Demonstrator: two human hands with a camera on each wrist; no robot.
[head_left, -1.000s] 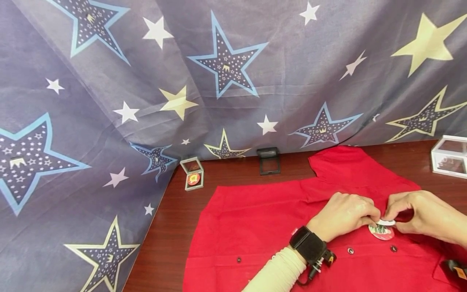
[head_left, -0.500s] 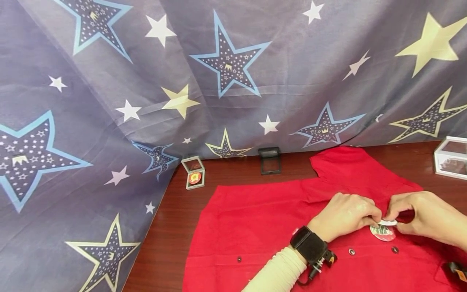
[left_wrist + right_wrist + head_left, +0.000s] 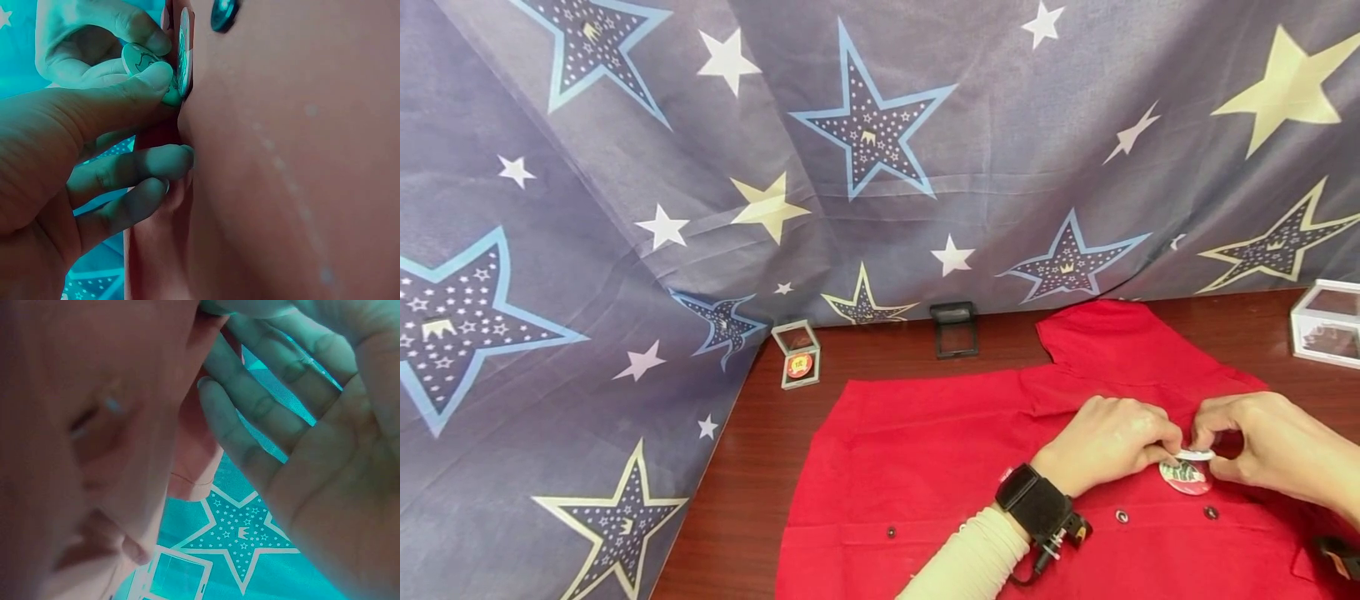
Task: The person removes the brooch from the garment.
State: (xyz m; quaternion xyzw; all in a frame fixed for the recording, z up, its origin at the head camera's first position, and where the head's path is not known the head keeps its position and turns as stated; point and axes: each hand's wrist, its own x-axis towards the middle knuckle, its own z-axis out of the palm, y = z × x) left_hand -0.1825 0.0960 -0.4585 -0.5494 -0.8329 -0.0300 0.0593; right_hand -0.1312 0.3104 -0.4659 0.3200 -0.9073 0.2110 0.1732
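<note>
A red short-sleeved shirt (image 3: 940,450) lies spread on the table. A round pin badge (image 3: 1186,477) with a green, white and red picture sits against its cloth. Just above it, a second round badge (image 3: 1197,456) is tilted edge-on, showing a white rim. My left hand (image 3: 1108,442) pinches that tilted badge between thumb and finger from the left. From the right, the thumb and forefinger of my right hand (image 3: 1273,442) hold its other side. In the left wrist view, the pinched badge (image 3: 134,59) stands close to the badge on the cloth (image 3: 185,53). Any pin is hidden.
An opened small case (image 3: 801,367) with a red and yellow badge stands at the back left. Beside it is a black opened case (image 3: 955,332). A white-framed clear case (image 3: 1328,325) stands at the back right. A star-patterned curtain (image 3: 880,233) hangs behind the table.
The right hand's thumb and forefinger have shifted slightly at the tilted badge. The left hand and the shirt look the same, apart from a small sway of the head view.
</note>
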